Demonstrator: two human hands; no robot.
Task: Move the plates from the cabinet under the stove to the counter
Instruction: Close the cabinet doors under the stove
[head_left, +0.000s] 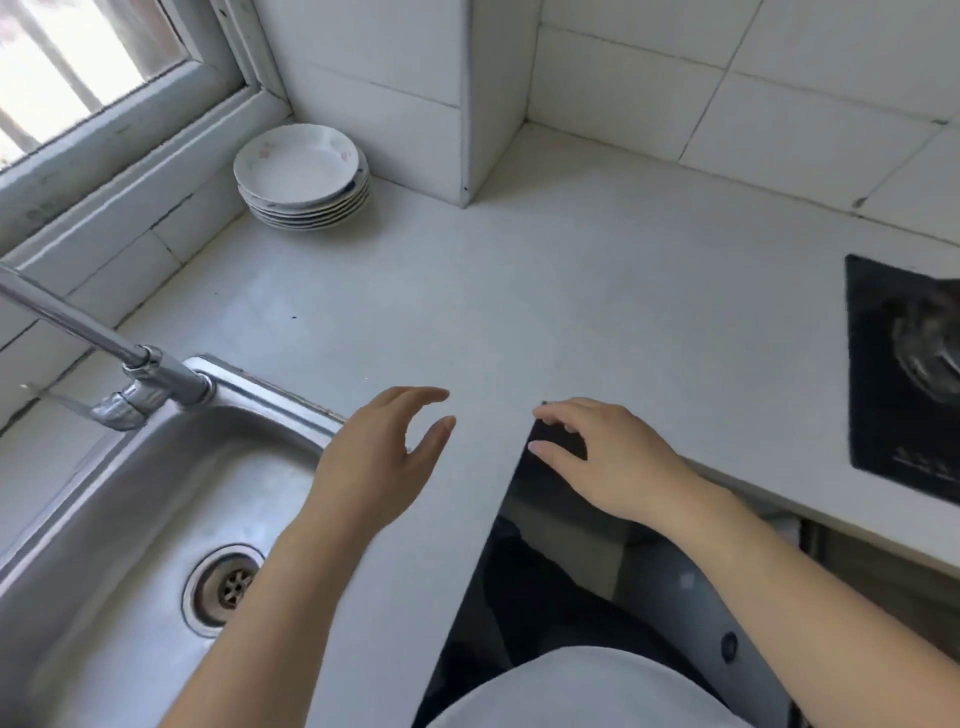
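Looking down on the white counter (571, 291), spread across the whole middle. Down at eight o'clock, the steel sink (104, 519), with the tap (156, 384) swung over it. Out at three o'clock, the black stove (904, 374), and under its counter edge, toward four o'clock, only a dim sliver of the cabinet (883, 587). No telling from here whether any plates are left inside. Up at eleven o'clock, tucked into the corner below the window (78, 62), a neat stack of plates (301, 176), several deep, already sitting on the counter and well apart from both hands. So a good share of the job done, by the look of it; maybe all of it, maybe more loads to come. Near six o'clock, left hand (374, 457) hovering over the counter beside the sink, thumb and fingers apart and loosely curved, nothing in them. Just beside it, right hand (608, 457) over the counter's inner corner, fingers spread, carrying nothing either; touching the edge or not, hard to say. Probably calls for a look into that cabinet next.
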